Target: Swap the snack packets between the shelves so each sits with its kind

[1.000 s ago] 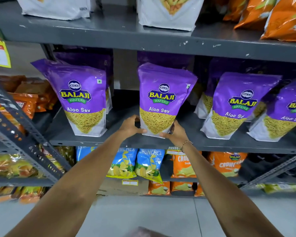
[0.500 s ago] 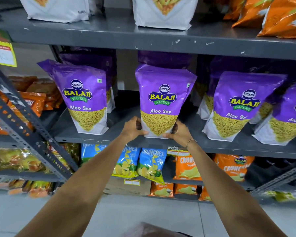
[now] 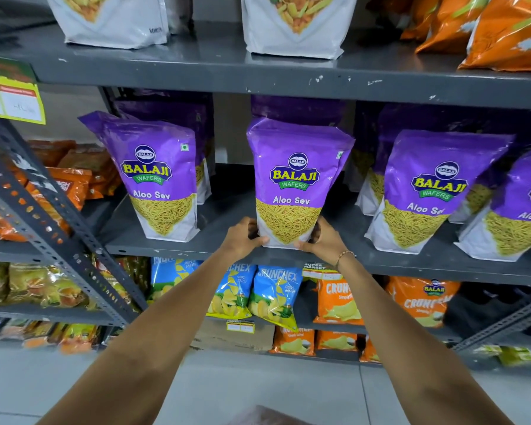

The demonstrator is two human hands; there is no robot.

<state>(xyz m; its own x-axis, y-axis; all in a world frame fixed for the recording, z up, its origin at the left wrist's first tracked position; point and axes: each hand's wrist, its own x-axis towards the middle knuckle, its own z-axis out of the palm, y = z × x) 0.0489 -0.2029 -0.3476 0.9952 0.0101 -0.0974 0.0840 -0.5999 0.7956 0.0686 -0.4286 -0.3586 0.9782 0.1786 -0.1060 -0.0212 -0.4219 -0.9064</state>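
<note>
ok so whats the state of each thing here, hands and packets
left hand: gripping the lower left corner of the middle Aloo Sev packet
right hand: gripping its lower right corner
middle Aloo Sev packet: upright at the front of the middle shelf, sealed
left Aloo Sev packet: upright, leaning slightly left, untouched
right Aloo Sev packet: standing, tilted, untouched
blue Crunchex packets: on the shelf below, sealed
</note>
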